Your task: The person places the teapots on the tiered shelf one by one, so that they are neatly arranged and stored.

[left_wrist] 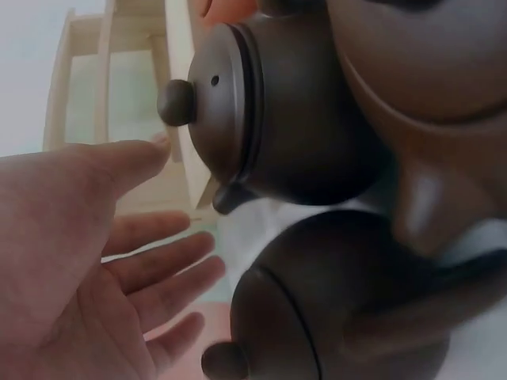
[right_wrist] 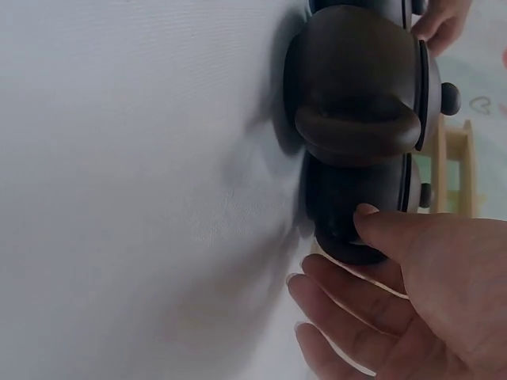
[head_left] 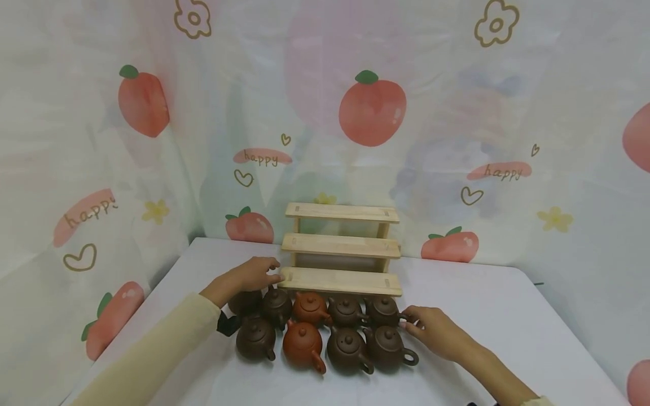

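Several small teapots stand in two rows on the table. Most are dark brown, like this front-left teapot [head_left: 255, 338]; two are reddish-orange, one in the front row [head_left: 302, 344] and one behind it. My left hand [head_left: 256, 274] is over the back-left teapots, beside the lowest shelf step. In the left wrist view its fingers [left_wrist: 174, 261] are spread loosely, holding nothing, near a dark teapot [left_wrist: 293, 103]. At the right end, my right hand [head_left: 434, 330] pinches the handle of the back-right dark teapot [head_left: 382, 310] between thumb and index finger; the other fingers hang loose.
A three-step wooden shelf [head_left: 341, 246] stands right behind the teapots. The white table [head_left: 457, 293] extends to both sides. A patterned cloth with fruit and flower prints [head_left: 325, 56] hangs around the back and sides.
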A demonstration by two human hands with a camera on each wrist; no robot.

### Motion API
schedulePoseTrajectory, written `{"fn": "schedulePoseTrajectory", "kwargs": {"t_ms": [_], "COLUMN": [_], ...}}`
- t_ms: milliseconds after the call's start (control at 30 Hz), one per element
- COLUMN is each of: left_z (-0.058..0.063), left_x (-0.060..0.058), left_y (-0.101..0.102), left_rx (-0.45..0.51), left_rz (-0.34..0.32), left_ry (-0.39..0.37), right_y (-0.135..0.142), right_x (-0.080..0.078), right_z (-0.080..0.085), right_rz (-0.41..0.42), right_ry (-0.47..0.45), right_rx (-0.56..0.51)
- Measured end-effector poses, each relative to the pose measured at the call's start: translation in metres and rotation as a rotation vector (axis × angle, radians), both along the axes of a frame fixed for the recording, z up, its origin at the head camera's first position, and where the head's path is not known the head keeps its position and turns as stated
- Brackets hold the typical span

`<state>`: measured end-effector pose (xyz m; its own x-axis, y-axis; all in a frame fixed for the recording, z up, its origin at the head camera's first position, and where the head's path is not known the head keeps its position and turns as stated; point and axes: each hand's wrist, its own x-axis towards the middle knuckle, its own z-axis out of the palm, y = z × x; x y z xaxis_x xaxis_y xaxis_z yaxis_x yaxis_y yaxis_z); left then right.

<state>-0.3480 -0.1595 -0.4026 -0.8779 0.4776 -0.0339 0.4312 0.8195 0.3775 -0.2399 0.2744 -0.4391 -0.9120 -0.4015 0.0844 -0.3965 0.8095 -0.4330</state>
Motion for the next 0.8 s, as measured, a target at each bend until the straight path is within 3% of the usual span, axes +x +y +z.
{"fn": "schedulePoseTrajectory", "kwargs": {"t_ms": [433, 800], "left_z": [-0.004, -0.005], "left_x": [-0.009, -0.011], "left_y": [0.014, 0.014], "left_rx": [-0.023, -0.054], "left_rz": [0.032, 0.007], "left_ry": [-0.048, -0.061], "right_y": [0.0, -0.001], "right_x": [-0.003, -0.003], "right_z": [-0.006, -0.011], "right_rz": [0.035, 0.06], "right_ry": [0.025, 0.02], "right_rx": [-0.011, -0.017]}}
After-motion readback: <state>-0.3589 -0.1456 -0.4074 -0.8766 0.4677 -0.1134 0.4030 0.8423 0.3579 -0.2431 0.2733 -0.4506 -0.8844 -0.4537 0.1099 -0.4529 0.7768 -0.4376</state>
